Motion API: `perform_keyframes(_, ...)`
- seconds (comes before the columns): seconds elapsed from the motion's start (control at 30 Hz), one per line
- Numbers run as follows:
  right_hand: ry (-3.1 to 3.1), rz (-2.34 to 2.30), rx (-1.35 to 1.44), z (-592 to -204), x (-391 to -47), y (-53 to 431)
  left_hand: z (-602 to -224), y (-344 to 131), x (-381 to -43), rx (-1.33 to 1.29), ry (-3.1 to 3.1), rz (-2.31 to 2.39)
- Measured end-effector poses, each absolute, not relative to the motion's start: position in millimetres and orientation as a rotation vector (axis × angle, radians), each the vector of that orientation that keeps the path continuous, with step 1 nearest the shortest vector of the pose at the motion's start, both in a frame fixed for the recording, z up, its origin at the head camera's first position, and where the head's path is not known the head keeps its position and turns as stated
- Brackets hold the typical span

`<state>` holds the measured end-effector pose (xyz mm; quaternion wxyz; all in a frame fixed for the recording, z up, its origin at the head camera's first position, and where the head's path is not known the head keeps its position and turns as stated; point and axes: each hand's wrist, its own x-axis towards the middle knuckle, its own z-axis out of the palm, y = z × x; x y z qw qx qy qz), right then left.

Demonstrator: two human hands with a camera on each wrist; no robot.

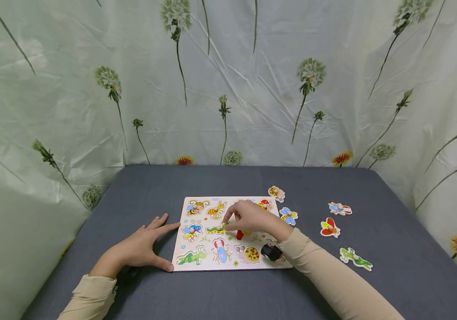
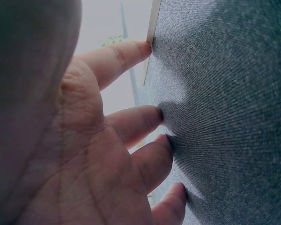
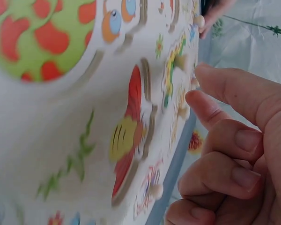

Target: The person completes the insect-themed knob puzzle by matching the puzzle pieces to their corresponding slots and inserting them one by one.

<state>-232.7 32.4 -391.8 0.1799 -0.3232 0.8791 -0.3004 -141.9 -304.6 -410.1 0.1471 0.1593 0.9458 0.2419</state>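
A white wooden insect puzzle board (image 1: 208, 267) lies flat on the dark table. My left hand (image 1: 142, 245) has its fingers spread on the cloth, with the thumb and index finger (image 2: 126, 57) touching the board's left edge. My right hand (image 1: 250, 216) is over the board's middle. Its thumb and index finger are extended close to the knob (image 3: 181, 62) of a green and yellow caterpillar piece (image 1: 211, 230), which lies in its slot. In the right wrist view the fingertips look apart with nothing between them; the other fingers curl in. Beside it is a knobless red and yellow butterfly slot (image 3: 127, 136).
Right of the board lie loose pieces: a snail (image 1: 276, 193) and a blue-winged insect (image 1: 289, 216) near its edge, then another winged insect (image 1: 339, 209), a red butterfly (image 1: 330, 227) and a green grasshopper (image 1: 355, 258). A flowered curtain (image 1: 212, 89) hangs behind the table.
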Motion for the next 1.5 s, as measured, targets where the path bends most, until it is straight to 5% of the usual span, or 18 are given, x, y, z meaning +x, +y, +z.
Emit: perform_keyframes(1.5, 2.655, -0.925, -0.663, -386.1, -212.3, 237.3, -408.6, -302.4, -143.8, 0.464, 2.727, 0.684)
